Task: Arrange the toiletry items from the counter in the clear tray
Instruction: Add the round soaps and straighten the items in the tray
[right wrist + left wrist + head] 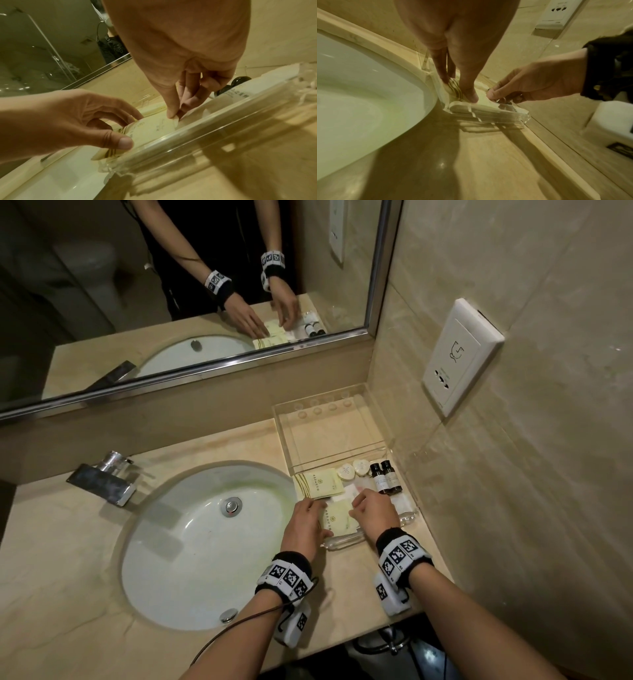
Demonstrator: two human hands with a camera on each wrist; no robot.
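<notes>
Reaching into the near end of the clear tray (pixel 342 542), both hands work on one pale yellow sachet (pixel 337 522) that lies flat on the tray floor. The left hand (pixel 305 525) sits at 9 o'clock of the sachet; in the left wrist view its fingers (pixel 471 94) stretch down straight and press the striped edge of the packet, so this hand is released, not clenched. The right hand (pixel 373 508) sits at 3 o'clock of the sachet, and in the right wrist view its thumb and forefinger (pixel 171 111) pinch the packet's far corner, with the other fingers curled behind.

The tray stands on the beige table (pixel 68 611) at 3 o'clock of the white sink basin (pixel 178 542), tight against the side wall. Inside it, at 12 o'clock of the hands, lies a second yellow sachet (pixel 320 482) with gold stripes along its left edge. At 1 o'clock of the hands are two round white soaps (pixel 354 469), side by side, and just beside them two small dark bottles (pixel 385 477) with black caps, lying touching each other. A white packet (pixel 402 503) lies at 3 o'clock of the right hand. The far half of the tray shows bare floor.

A chrome faucet (pixel 106 479) stands at 10 o'clock of the basin. A mirror (pixel 171 285) runs along the back wall, and a white socket plate (pixel 462 354) is fixed on the side wall above the tray.
</notes>
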